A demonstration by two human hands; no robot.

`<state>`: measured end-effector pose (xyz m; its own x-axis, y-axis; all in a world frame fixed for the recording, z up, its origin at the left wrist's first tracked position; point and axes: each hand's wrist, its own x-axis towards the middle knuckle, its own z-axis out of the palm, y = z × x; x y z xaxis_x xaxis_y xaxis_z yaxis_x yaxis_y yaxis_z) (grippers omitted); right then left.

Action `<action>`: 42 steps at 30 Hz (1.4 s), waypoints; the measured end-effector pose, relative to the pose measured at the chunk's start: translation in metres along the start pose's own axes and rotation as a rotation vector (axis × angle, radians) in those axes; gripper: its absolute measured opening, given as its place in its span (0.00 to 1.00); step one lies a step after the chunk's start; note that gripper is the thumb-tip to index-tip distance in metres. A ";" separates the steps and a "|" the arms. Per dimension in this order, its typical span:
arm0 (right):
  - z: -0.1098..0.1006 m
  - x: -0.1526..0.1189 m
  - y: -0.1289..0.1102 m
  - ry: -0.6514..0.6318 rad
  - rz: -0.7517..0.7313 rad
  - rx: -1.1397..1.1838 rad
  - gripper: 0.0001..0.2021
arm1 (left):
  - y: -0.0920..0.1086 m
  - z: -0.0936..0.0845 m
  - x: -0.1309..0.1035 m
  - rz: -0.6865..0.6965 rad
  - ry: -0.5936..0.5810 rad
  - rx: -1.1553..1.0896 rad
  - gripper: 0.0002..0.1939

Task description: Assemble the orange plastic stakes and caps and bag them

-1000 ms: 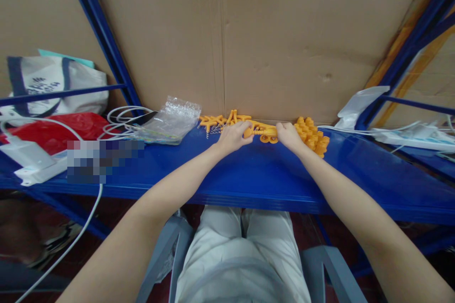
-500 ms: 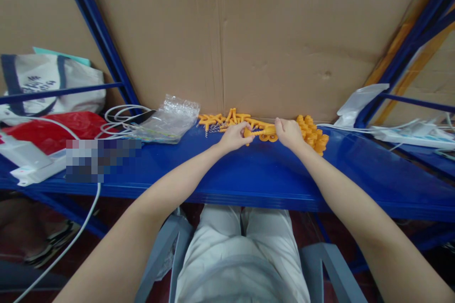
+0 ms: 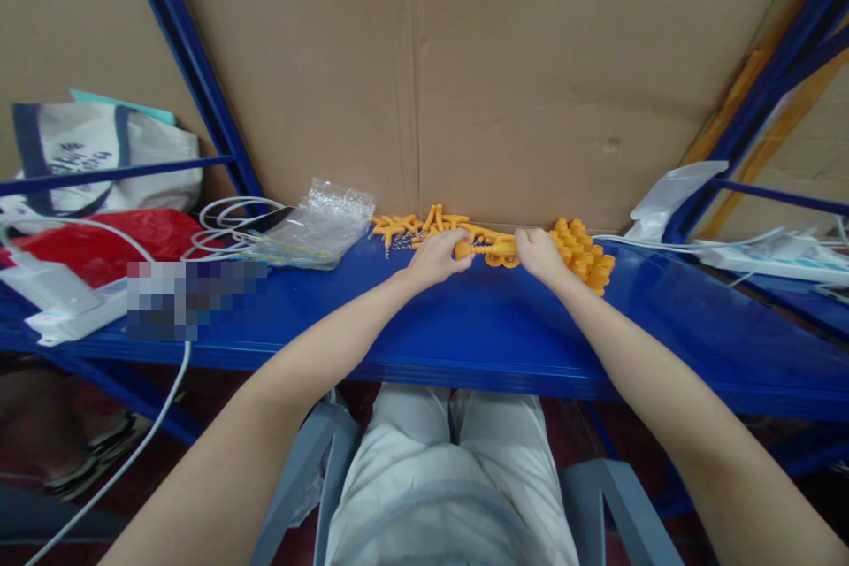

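My left hand [image 3: 439, 256] is closed on the rounded end of a yellow piece [image 3: 462, 249], whose narrow part points right. Facing it, my right hand [image 3: 539, 253] grips a yellow piece [image 3: 505, 248] that meets the narrow part between the hands. Whether the two pieces are joined cannot be told. Behind and left of my left hand lie several yellow T-shaped pieces [image 3: 396, 228] with metal spirals. Several yellow cylindrical pieces [image 3: 584, 252] stand grouped right of my right hand. Two round yellow ends [image 3: 502, 262] show between and below the hands.
A blue table [image 3: 464, 318] runs before a cardboard sheet [image 3: 497, 80]. Plastic bags [image 3: 325, 225], white cables [image 3: 225, 221], a red bag [image 3: 126, 239] and a power strip [image 3: 80, 309] lie left. Another power strip [image 3: 776, 256] is at right. A person's foot [image 3: 80, 469] shows below left.
The two held pieces look nearer together, with less of the narrow part showing between my hands. The whole view has shifted slightly.
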<state>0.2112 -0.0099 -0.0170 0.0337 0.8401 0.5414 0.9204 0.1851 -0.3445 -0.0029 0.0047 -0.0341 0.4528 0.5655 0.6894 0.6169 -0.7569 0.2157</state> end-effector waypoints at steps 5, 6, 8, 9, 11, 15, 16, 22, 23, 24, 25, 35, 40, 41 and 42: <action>0.000 -0.001 -0.001 -0.022 0.084 0.138 0.21 | -0.002 0.000 0.001 0.016 0.024 0.012 0.12; 0.000 -0.002 -0.002 -0.024 0.088 0.182 0.22 | -0.003 0.000 0.001 0.011 0.027 0.003 0.12; -0.001 -0.003 -0.004 -0.028 0.085 0.303 0.23 | -0.006 0.000 0.002 -0.017 0.028 -0.018 0.12; -0.002 -0.004 -0.005 -0.037 0.085 0.380 0.24 | -0.008 0.000 0.002 -0.038 0.025 -0.026 0.12; -0.003 -0.006 -0.007 -0.075 0.100 0.556 0.22 | -0.011 0.000 0.003 -0.081 0.020 -0.034 0.13; -0.003 -0.007 -0.010 -0.163 0.089 0.847 0.15 | -0.018 0.004 0.004 -0.099 0.076 -0.055 0.15; -0.002 -0.007 -0.010 -0.165 0.069 0.875 0.15 | -0.020 0.005 0.004 -0.101 0.095 -0.065 0.17; 0.007 -0.001 0.003 0.066 -0.041 0.538 0.16 | -0.030 0.013 0.003 -0.150 0.040 -0.072 0.30; 0.007 -0.002 0.005 0.113 -0.083 0.411 0.16 | -0.032 0.014 0.002 -0.117 0.005 -0.058 0.29; 0.007 -0.003 0.007 0.138 -0.124 0.283 0.17 | -0.033 0.016 0.001 -0.080 -0.044 -0.043 0.29; 0.006 -0.005 0.007 0.138 -0.153 0.161 0.17 | -0.034 0.017 0.001 -0.048 -0.106 -0.029 0.28; 0.011 -0.019 -0.020 -0.094 -0.224 -0.521 0.25 | -0.016 0.025 0.001 -0.146 -0.791 0.103 0.34; 0.016 -0.017 -0.022 -0.136 -0.320 -0.521 0.29 | -0.015 0.023 0.002 -0.131 -0.803 0.119 0.34; 0.016 -0.016 -0.021 -0.138 -0.328 -0.506 0.29 | -0.015 0.023 0.002 -0.133 -0.804 0.121 0.34; 0.017 -0.016 -0.020 -0.138 -0.337 -0.489 0.30 | -0.015 0.023 0.002 -0.134 -0.803 0.124 0.34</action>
<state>0.1859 -0.0185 -0.0314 -0.3110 0.8403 0.4440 0.9451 0.2240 0.2381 0.0034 0.0251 -0.0519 0.6639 0.7460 -0.0521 0.7437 -0.6513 0.1511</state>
